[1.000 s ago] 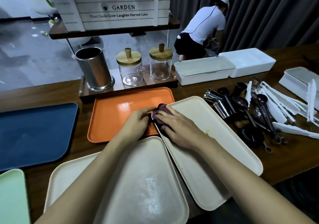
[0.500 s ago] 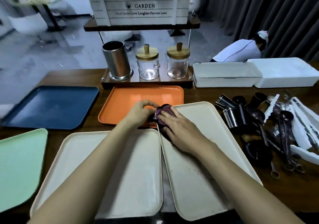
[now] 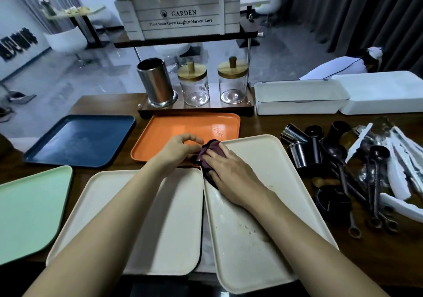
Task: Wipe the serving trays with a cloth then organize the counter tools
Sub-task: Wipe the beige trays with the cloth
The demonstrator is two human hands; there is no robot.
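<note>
1. the purple cloth [image 3: 211, 150] lies bunched on the far left corner of the right cream tray [image 3: 270, 182], right at the near edge of the orange tray [image 3: 183, 127].
2. the right hand [image 3: 229, 170] lies on top of the cloth, its fingers fairly straight and pressing it down onto the tray.
3. the left hand [image 3: 180, 147] is over the orange tray's near edge with its fingers curled and their tips at the cloth's left side. i cannot tell whether they pinch it.
4. a second cream tray [image 3: 160, 216] lies just left of the first, their long edges close together. a green tray [image 3: 29, 209] lies further left, with a blue tray [image 3: 80, 138] behind it.
5. small crumbs and smears show on the right cream tray near its middle.
6. to the right on the bench [image 3: 261, 125] lies a heap of tools [image 3: 354, 170]: steel cups, dark measuring spoons and white tongs.
7. behind the orange tray, a steel canister [image 3: 156, 82] and two glass jars [image 3: 194, 88] with wooden lids stand on a low wooden stand. two white boxes [image 3: 299, 95] sit to its right.
</note>
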